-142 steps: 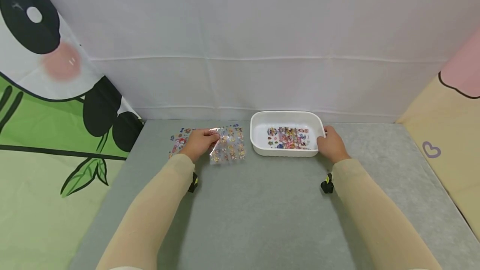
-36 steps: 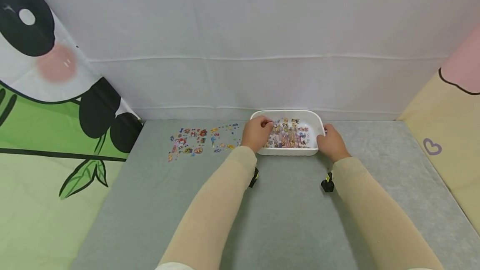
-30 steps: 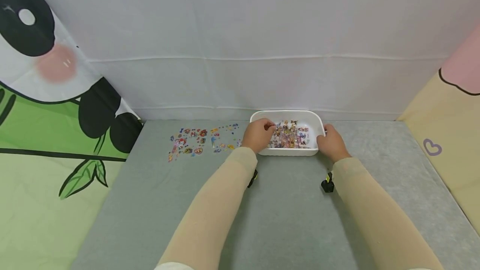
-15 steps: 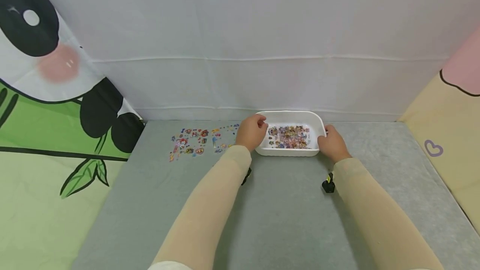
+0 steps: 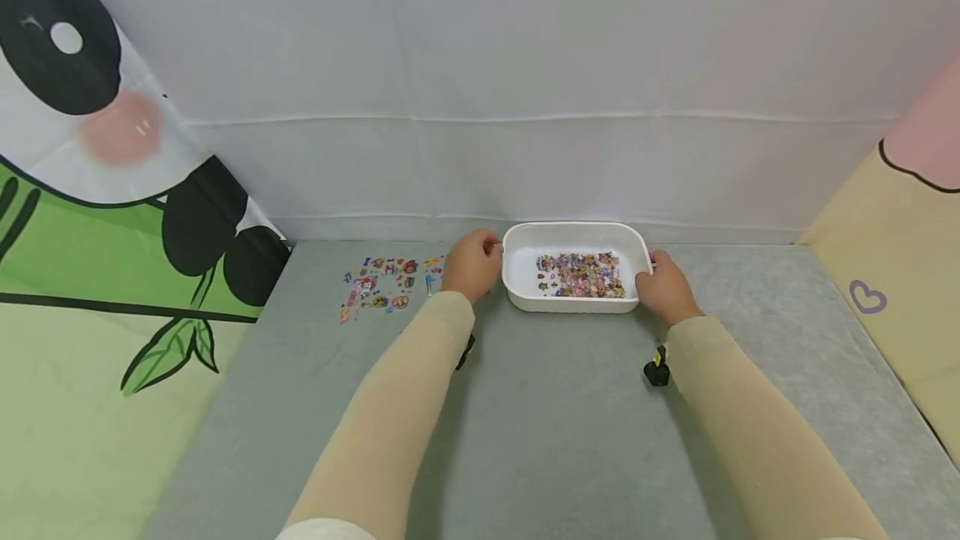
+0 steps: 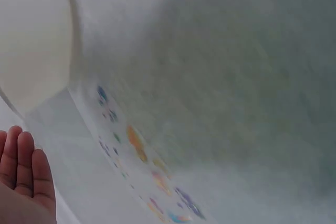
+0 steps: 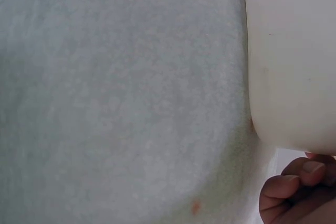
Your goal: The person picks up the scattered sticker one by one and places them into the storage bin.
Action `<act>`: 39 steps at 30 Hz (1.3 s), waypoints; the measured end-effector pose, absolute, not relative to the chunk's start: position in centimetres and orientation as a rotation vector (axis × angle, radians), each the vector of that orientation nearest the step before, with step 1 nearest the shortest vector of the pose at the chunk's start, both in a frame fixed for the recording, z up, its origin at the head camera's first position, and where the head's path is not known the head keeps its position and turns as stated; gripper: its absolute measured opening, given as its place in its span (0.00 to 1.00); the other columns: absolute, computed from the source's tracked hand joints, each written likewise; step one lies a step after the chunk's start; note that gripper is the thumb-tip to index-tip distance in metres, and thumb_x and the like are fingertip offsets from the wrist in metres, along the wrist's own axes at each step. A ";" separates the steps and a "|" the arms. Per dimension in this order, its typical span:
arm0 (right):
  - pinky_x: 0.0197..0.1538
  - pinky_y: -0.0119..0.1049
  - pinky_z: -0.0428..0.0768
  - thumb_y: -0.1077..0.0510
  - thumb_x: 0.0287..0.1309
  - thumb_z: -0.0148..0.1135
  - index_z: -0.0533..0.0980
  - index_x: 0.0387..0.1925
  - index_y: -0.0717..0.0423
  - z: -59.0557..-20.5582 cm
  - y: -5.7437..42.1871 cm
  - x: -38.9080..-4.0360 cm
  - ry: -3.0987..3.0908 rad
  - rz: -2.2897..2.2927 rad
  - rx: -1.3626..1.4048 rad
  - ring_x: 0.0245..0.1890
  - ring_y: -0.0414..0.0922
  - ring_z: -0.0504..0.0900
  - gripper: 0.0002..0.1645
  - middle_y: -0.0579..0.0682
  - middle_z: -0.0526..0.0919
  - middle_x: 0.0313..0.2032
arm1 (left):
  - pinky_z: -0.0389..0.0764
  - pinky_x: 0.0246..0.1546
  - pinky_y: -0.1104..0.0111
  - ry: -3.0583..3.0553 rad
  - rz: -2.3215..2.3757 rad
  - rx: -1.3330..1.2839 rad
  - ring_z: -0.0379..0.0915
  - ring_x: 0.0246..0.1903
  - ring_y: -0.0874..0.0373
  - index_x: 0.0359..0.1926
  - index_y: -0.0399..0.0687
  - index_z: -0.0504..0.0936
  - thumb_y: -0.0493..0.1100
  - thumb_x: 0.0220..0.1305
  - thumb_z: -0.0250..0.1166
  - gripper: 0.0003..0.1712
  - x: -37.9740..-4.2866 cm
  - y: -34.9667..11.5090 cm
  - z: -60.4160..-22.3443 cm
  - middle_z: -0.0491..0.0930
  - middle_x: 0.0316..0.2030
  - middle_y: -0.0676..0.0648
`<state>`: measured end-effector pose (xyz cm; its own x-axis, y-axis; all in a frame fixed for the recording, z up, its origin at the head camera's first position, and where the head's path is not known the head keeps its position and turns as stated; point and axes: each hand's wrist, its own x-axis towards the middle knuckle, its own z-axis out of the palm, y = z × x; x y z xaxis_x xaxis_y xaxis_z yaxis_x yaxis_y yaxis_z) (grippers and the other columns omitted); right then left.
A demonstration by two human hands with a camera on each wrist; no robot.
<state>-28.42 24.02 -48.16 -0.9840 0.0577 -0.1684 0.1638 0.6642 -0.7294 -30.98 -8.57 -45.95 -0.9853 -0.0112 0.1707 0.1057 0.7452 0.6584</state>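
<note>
A white plastic tray [image 5: 577,305] sits on the grey table against the back cloth. Clear sticker sheets [image 5: 581,275] with small colourful prints lie in it. My right hand [image 5: 666,288] grips the tray's right end; in the right wrist view its curled fingers [image 7: 294,182] are at the tray's underside. At the tray's left end is my left hand [image 5: 472,263], with no sheet seen in it. The left wrist view shows its fingers [image 6: 25,161] extended, a little apart from the tray wall [image 6: 37,40]. Beneath that hand lies another sticker sheet [image 5: 433,273], mostly hidden.
One more clear sticker sheet [image 5: 377,286] lies flat further left on the grey table [image 5: 555,423]. Behind stands a white cloth wall [image 5: 525,90]. Printed cloths border the left and right sides.
The left hand carried a clear sticker sheet from the table into the tray and let go of it. It then moved left to the tray's left end. The right hand stayed on the tray.
</note>
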 end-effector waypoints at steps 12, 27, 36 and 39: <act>0.66 0.61 0.68 0.58 0.71 0.41 0.56 0.72 0.72 -48.0 23.9 -28.3 2.736 -1.216 0.200 0.62 0.65 0.70 0.33 0.73 0.68 0.65 | 0.79 0.49 0.53 -2.802 -1.042 -0.015 0.78 0.46 0.47 0.59 0.42 0.82 0.44 0.75 0.63 0.17 -30.8 -13.1 -46.4 0.82 0.48 0.43; 0.65 0.61 0.68 0.58 0.72 0.41 0.56 0.73 0.71 -47.6 23.9 -28.3 2.725 -1.213 0.232 0.61 0.64 0.70 0.33 0.72 0.68 0.65 | 0.70 0.63 0.45 -2.961 -0.471 -0.194 0.73 0.61 0.39 0.63 0.39 0.79 0.49 0.72 0.65 0.25 -30.8 -17.9 -48.7 0.79 0.58 0.38; 0.66 0.61 0.68 0.57 0.72 0.41 0.56 0.73 0.71 -47.9 23.9 -28.4 2.719 -1.213 0.240 0.62 0.65 0.70 0.34 0.72 0.67 0.66 | 0.67 0.64 0.45 -3.060 -0.229 -0.228 0.69 0.61 0.40 0.64 0.40 0.76 0.48 0.74 0.59 0.24 -30.3 -19.0 -49.3 0.76 0.59 0.38; 0.65 0.61 0.68 0.57 0.72 0.41 0.56 0.73 0.71 -47.8 23.8 -28.5 2.719 -1.215 0.246 0.62 0.65 0.70 0.34 0.72 0.67 0.66 | 0.66 0.65 0.45 -3.088 -0.197 -0.230 0.69 0.62 0.40 0.62 0.41 0.76 0.49 0.75 0.59 0.23 -30.2 -19.2 -49.2 0.76 0.59 0.38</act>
<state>-28.45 23.81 -47.83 -0.9747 0.0867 -0.2060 0.2113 0.6580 -0.7228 -30.24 -19.16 -49.16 -0.9883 0.1447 0.0481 0.1497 0.9810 0.1235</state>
